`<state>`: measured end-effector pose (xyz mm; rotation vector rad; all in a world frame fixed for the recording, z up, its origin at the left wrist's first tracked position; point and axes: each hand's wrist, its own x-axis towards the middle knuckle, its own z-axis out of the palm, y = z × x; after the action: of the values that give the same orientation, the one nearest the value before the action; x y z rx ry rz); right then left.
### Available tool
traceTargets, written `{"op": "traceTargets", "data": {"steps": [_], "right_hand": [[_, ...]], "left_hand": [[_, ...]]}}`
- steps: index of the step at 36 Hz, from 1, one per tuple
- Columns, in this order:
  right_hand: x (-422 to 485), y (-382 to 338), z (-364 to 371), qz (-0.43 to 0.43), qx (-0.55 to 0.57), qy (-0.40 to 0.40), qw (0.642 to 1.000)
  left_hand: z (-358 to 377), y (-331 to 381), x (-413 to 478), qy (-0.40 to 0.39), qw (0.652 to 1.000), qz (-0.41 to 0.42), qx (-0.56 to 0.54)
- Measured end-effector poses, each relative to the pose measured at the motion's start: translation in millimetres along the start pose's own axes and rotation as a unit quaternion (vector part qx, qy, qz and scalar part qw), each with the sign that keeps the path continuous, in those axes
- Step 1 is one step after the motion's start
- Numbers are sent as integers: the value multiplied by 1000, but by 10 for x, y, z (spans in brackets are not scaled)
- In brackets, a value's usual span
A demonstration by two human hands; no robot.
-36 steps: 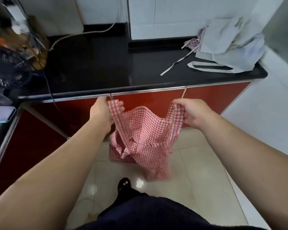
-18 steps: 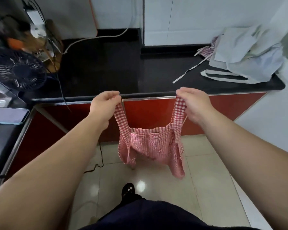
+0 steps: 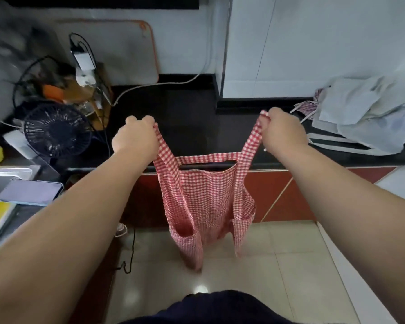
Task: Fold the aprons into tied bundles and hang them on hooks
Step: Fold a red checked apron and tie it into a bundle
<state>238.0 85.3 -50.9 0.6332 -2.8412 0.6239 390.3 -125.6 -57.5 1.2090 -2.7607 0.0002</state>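
text: none legible — labels: none (all too blurred)

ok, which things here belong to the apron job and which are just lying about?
Job: red checked apron, held up by its straps in left hand and right hand; pale cloth pile with straps on the counter, likely more aprons.
Lying about: black fan, phone, charger with cables.

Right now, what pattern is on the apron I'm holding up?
Red and white checks on the apron, seen clearest in the head view.
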Motion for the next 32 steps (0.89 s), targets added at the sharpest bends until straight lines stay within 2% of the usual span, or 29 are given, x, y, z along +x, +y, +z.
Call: {"op": "traceTargets", "data": {"steps": [2, 4, 5, 6, 7, 8, 9, 11, 13, 15, 18, 20, 24, 30, 32], "right_hand": [[137, -103, 15, 20, 94, -2, 995], [283, -273, 61, 57, 217, 7, 974], [338, -368, 80, 73, 287, 13, 955], [380, -485, 83, 84, 355, 13, 931], [388, -556, 77, 85, 409, 7, 909], [437, -682, 82, 75, 447, 4, 891], [454, -747, 77, 64, 471, 4, 880], [564, -922, 100, 54, 520, -3, 852], [704, -1061, 108, 50, 572, -24, 818], [870, -1167, 123, 59, 608, -37, 791], [1137, -1320, 174, 60, 622, -46, 779], [1316, -1368, 272, 47, 590, -39, 805], [1696, -1440, 542, 10, 509, -36, 860], [2365, -1511, 944, -2, 468, -57, 882], [2542, -1534, 1043, -3, 453, -59, 890]], "left_hand": [[-77, -109, 178, -9, 999, -4, -45], [-171, -213, 368, -24, 978, -25, -205], [-214, -233, 450, -37, 942, -44, -329], [-278, -224, 495, -59, 878, -74, -468], [-319, -180, 506, -83, 798, -108, -586], [-388, -187, 561, -75, 735, -121, -664], [-414, -176, 585, -49, 705, -116, -698], [-459, -218, 703, -7, 669, -78, -739], [-492, -252, 813, -5, 632, -52, -774], [-508, -266, 943, -8, 630, -28, -776], [-553, -231, 1142, -11, 625, -4, -781], [-513, -209, 1306, -5, 633, 1, -774], [-390, -108, 1695, 20, 671, -5, -741], [-150, -15, 2381, 19, 673, -56, -737], [-73, -17, 2543, 22, 698, -45, -715]]}}
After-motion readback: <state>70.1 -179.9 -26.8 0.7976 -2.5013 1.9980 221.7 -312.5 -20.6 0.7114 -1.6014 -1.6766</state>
